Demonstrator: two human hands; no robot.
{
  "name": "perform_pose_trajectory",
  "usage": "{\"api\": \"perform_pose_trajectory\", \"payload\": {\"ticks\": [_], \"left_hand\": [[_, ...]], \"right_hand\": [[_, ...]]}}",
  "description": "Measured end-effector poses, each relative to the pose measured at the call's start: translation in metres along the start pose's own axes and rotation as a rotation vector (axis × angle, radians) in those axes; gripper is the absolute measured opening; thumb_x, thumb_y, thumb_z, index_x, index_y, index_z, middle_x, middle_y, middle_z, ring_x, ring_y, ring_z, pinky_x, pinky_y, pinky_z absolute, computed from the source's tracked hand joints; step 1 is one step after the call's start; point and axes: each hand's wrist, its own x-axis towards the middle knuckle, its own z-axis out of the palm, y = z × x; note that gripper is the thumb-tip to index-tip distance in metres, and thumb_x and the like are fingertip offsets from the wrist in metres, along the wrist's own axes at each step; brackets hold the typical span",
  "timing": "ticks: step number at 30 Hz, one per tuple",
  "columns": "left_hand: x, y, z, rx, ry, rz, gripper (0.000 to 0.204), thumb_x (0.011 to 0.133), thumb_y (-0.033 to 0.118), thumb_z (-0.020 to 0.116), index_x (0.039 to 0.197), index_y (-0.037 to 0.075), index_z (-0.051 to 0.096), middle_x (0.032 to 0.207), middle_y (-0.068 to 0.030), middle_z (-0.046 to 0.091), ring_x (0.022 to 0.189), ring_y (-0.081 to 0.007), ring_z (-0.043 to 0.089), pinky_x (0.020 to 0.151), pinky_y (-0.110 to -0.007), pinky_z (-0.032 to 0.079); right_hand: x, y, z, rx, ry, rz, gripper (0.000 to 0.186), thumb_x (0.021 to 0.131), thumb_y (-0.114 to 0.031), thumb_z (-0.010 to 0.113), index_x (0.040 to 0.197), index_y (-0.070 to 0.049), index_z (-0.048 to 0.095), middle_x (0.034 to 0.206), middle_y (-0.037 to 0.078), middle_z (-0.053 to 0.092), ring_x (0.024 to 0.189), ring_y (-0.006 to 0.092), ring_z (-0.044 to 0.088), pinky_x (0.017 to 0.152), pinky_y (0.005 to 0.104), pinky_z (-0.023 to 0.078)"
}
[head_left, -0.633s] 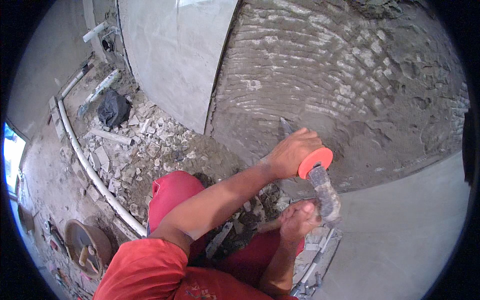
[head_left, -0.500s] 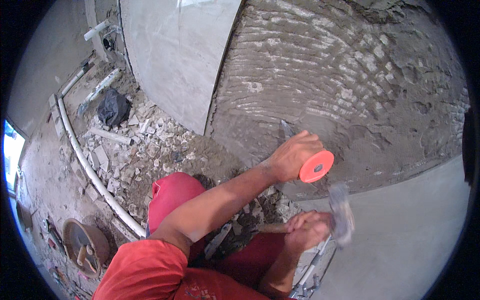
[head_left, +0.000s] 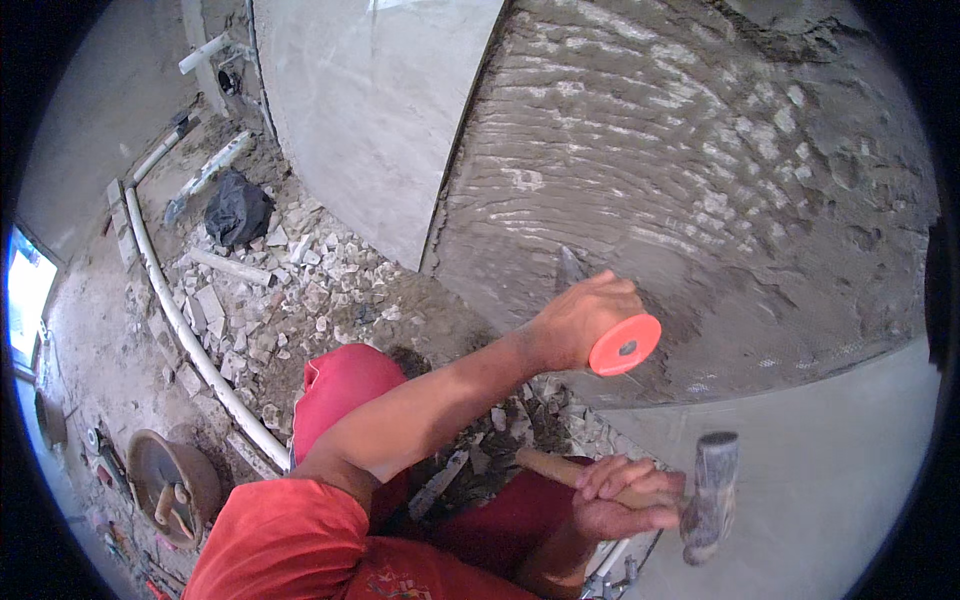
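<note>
My left hand is wrapped round a chisel with a round orange hand guard. The chisel's metal blade sticks out past my knuckles toward the mortar-covered wall; whether its tip touches is hard to tell. Lower right, my right hand is closed on the wooden handle of a hammer. The hammer's grey metal head stands apart from the guard, in front of the large grey tile. Ridged mortar with pale patches covers the wall above my left hand.
Another large grey tile stands at the upper left of the mortar. Broken rubble covers the ground beside my knee. A white pipe curves along the left, near a black plastic bag and a brown bucket with tools.
My right hand has swung the hammer right and down, away from the orange guard. The left hand with the chisel has shifted slightly left and down in the picture.
</note>
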Motion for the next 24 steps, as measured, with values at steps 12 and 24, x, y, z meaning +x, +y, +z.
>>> {"api": "perform_pose_trajectory", "payload": {"ticks": [12, 24], "left_hand": [[-0.004, -0.007, 0.003, -0.037, 0.125, 0.051, 0.023, 0.066, 0.019, 0.071, 0.076, 0.007, 0.054, 0.075, -0.0052, 0.051, 0.076, -0.0253, 0.051, 0.071, -0.038, 0.040], [-0.007, -0.010, 0.004, -0.057, 0.127, 0.051, 0.025, 0.065, 0.021, 0.072, 0.078, 0.008, 0.056, 0.076, -0.0057, 0.051, 0.076, -0.0268, 0.050, 0.069, -0.040, 0.040]], "right_hand": [[-0.012, 0.030, -0.002, -0.196, -0.081, 0.099, 0.042, 0.100, -0.046, 0.049, 0.083, -0.008, 0.041, 0.057, 0.003, 0.041, 0.041, 0.0139, 0.042, 0.035, 0.0288, 0.040], [-0.015, 0.045, -0.016, -0.247, 0.004, 0.215, 0.040, 0.101, -0.041, 0.049, 0.078, -0.010, 0.043, 0.052, 0.002, 0.040, 0.038, 0.0120, 0.041, 0.034, 0.0277, 0.037]]}}
